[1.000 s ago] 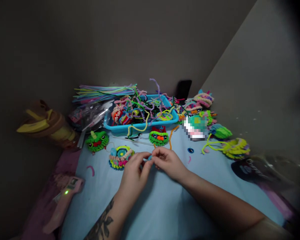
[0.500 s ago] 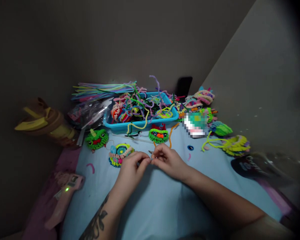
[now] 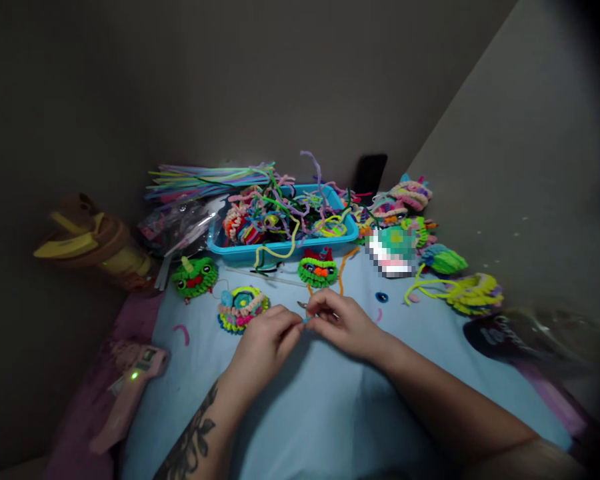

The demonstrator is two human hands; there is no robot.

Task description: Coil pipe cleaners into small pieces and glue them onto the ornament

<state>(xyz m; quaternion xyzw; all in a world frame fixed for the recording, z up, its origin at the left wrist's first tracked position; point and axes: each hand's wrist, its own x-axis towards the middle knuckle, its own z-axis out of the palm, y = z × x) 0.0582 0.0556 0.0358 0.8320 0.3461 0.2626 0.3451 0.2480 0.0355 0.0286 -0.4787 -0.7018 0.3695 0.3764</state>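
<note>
A small light-blue piece (image 3: pixel 307 321), perhaps pipe cleaner, shows between the fingertips of both hands. My left hand (image 3: pixel 273 337) pinches it from the left, and my right hand (image 3: pixel 343 325) pinches it from the right. Most of the piece is hidden by the fingers. Just beyond my left hand lies a round pipe-cleaner figure (image 3: pixel 243 302) in yellow, teal and pink. Past my fingertips sits a green figure (image 3: pixel 319 272) with an orange mouth and red top. An orange pipe cleaner (image 3: pixel 341 283) lies near my right hand. A small metal tip, partly covered, pokes out by its fingers.
A blue tray (image 3: pixel 280 250) heaped with pipe-cleaner pieces stands at the back. A green figure (image 3: pixel 196 277) lies left of it; more figures (image 3: pixel 475 293) are at right. A pink glue gun (image 3: pixel 135 393) lies at left, a brown-lidded cup (image 3: pixel 100 247) behind it. A phone (image 3: pixel 370 175) leans on the wall.
My fingertips have shifted slightly right, and more of the light-blue piece shows between them. My left hand has turned a little. The things on the table stay in place.
</note>
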